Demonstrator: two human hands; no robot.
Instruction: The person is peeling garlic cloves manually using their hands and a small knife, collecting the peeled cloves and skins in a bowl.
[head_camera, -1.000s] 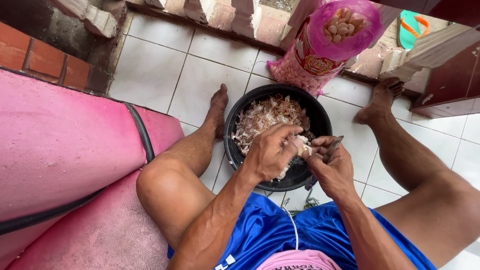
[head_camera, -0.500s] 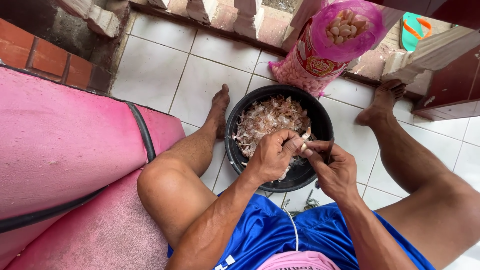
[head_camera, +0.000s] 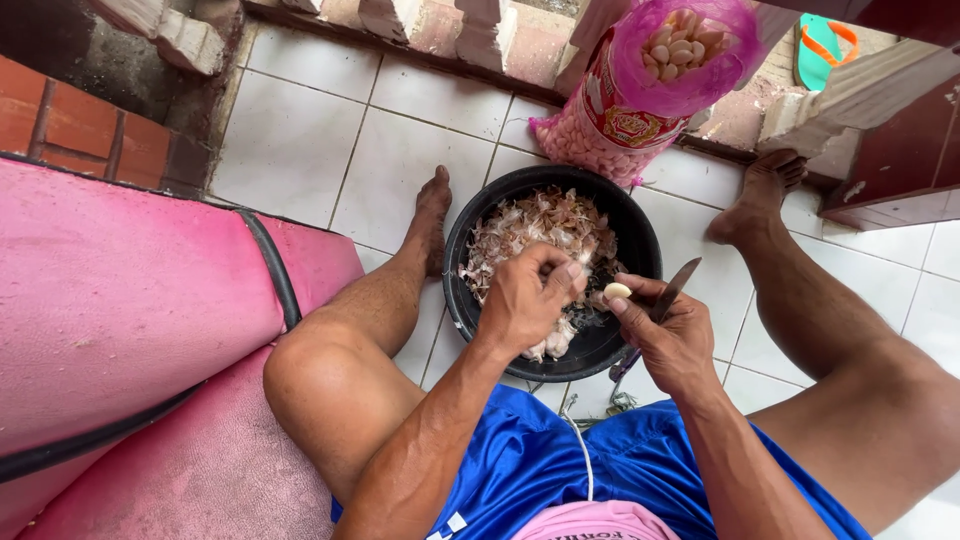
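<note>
A black round bowl full of papery garlic skins sits on the tiled floor between my bare legs. My left hand hovers over the bowl's near side, fingers pinched on a scrap of garlic skin. My right hand grips a small knife with the blade pointing up and right, and pinches a peeled pale garlic clove at its fingertips. The two hands are a short gap apart.
A pink net bag of peeled garlic cloves leans against the low wall behind the bowl. A pink cushion with a black cord fills the left. A dark red wooden piece stands at right, a green sandal beyond.
My hands were joined over the clove before; now they have parted. The right hand holds the bare clove and the knife blade shows, while the left hand draws the skin away over the bowl.
</note>
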